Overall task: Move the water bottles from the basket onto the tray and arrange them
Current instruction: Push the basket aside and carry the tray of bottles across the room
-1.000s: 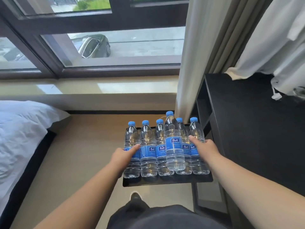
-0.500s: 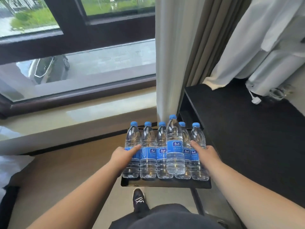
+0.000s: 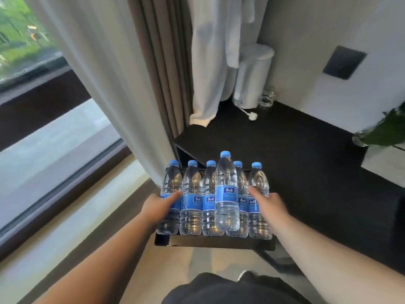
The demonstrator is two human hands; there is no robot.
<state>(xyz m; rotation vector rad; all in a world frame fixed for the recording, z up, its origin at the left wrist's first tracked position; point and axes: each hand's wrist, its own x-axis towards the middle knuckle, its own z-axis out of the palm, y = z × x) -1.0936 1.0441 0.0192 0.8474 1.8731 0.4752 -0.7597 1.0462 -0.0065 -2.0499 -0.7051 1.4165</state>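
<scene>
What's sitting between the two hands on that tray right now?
In the head view, the row of water bottles stands upright on the black tray, between the left hand and the right hand, which press its end bottles.

Blue labels on water bottles (image 3: 226,194) carry white print, too blurred to read

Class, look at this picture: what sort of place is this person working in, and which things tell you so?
Probably a hotel room: layered curtains beside a large window, a white bathrobe hanging above a dark desk.
</scene>
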